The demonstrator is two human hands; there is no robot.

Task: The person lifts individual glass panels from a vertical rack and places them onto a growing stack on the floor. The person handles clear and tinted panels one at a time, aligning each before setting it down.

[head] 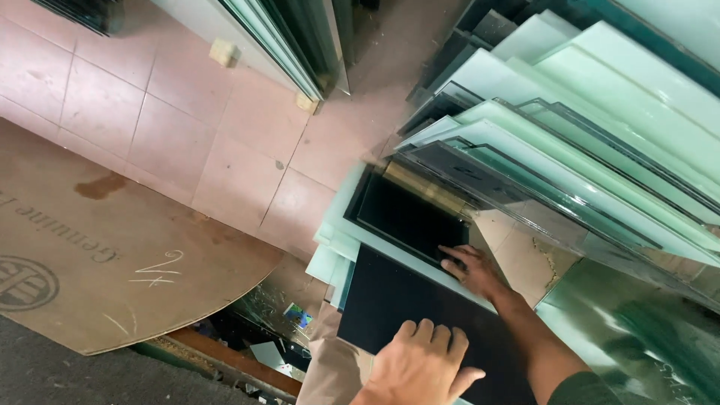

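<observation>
My left hand (pixel 420 367) lies at the bottom centre. Its fingers curl over the near part of a black panel (pixel 397 300) that leans on a stack of panes, and its thumb sticks out to the right. My right hand (pixel 471 271) reaches in from the lower right. Its fingers are spread flat on the edge of a pale frosted glass sheet (pixel 360 234) just behind the black panel. That sheet carries a dark framed rectangle (pixel 409 217).
Many greenish glass panes (pixel 600 127) lean in rows at the upper right. More panes (pixel 285 45) stand at the top centre on small blocks (pixel 223 52). A large brown board (pixel 112 247) lies on the pink tiled floor (pixel 225 142) at the left. Glass offcuts (pixel 300 315) sit below the board.
</observation>
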